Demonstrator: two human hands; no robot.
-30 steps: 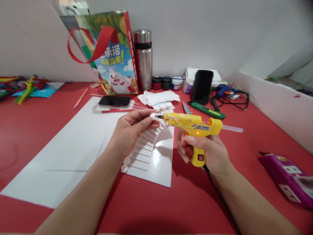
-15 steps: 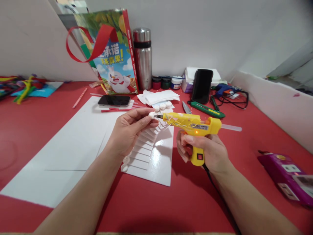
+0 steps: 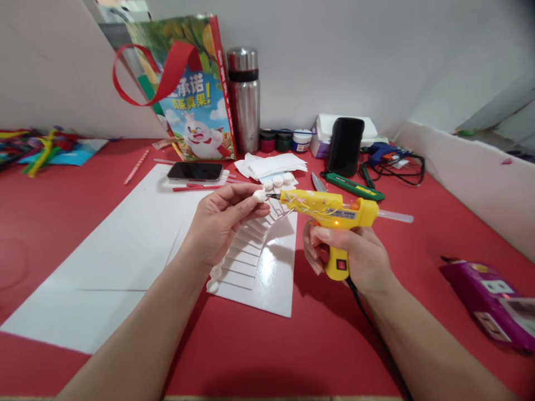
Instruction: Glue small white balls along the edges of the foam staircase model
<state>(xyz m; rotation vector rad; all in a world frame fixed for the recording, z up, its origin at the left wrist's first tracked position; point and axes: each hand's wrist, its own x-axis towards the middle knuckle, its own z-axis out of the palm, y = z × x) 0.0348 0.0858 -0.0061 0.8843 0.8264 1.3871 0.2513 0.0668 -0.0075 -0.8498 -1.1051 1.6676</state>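
Observation:
Between thumb and fingers, my left hand (image 3: 225, 220) pinches a small round white piece (image 3: 259, 195), its material unclear. My right hand (image 3: 355, 250) grips a yellow hot glue gun (image 3: 313, 199) by its handle, an orange light glowing on its side. The metal nozzle (image 3: 273, 196) points left, at or very near the white piece. A clear glue stick (image 3: 397, 216) sticks out of the gun's back. Under my hands lies a white board (image 3: 278, 289) with a fan of thin white strips (image 3: 240, 262). More round white pieces (image 3: 215, 273) sit along its edge, partly hidden by my left hand.
A large white sheet (image 3: 104, 245) lies to the left, with a phone (image 3: 195, 171) on its far end. Behind stand a gift bag (image 3: 196, 106), a steel flask (image 3: 244, 106) and paint jars (image 3: 284, 140). A green cutter (image 3: 355, 186) and a purple packet (image 3: 489, 303) lie right.
The glue gun has shifted very slightly right and up, its nozzle drawing back a little from the white piece. My left hand has stayed nearly still.

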